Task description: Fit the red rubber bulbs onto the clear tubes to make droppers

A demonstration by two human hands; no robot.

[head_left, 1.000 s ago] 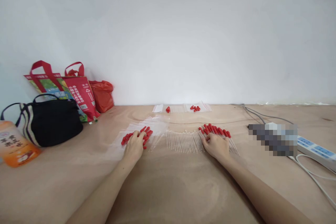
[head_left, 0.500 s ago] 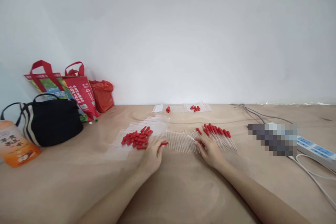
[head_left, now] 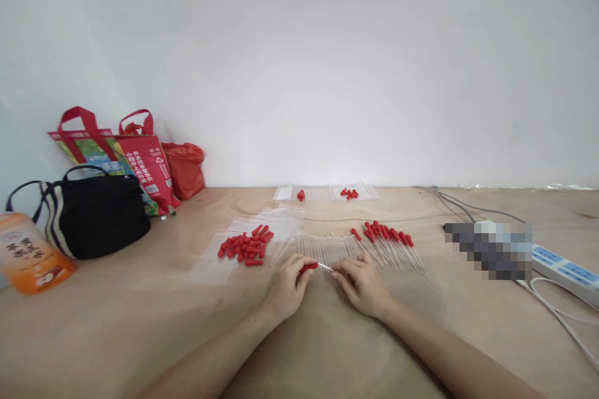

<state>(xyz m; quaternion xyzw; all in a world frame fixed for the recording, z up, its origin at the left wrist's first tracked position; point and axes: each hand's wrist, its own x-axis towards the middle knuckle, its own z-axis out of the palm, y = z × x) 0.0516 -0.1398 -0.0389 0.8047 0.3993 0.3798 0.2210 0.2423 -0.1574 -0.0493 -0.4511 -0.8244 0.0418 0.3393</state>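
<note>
Between the fingers of my left hand (head_left: 290,283) is a red rubber dropper bulb (head_left: 309,267), lying sideways. My right hand (head_left: 365,283) pinches a thin glass dropper tube (head_left: 325,267), whose end meets the bulb's opening; whether it is inside I cannot tell. Just beyond both hands, a row of bare glass tubes (head_left: 322,245) lies side by side. To the left, a pile of loose red bulbs (head_left: 243,246) rests on a clear plastic bag (head_left: 219,274). On the right, several droppers with bulbs fitted (head_left: 390,235) lie fanned out.
Further back lie clear bags (head_left: 321,193) with more red bulbs and tubes. At left stand a black bag (head_left: 100,215), shopping bags (head_left: 150,168) and an orange pouch (head_left: 37,255). A power strip (head_left: 566,271) with cables lies at right, beside a blurred dark object (head_left: 486,252).
My hands have come together in front of the tube row. The left brought a red bulb rightward from near the pile; the right brought a glass tube toward it.
</note>
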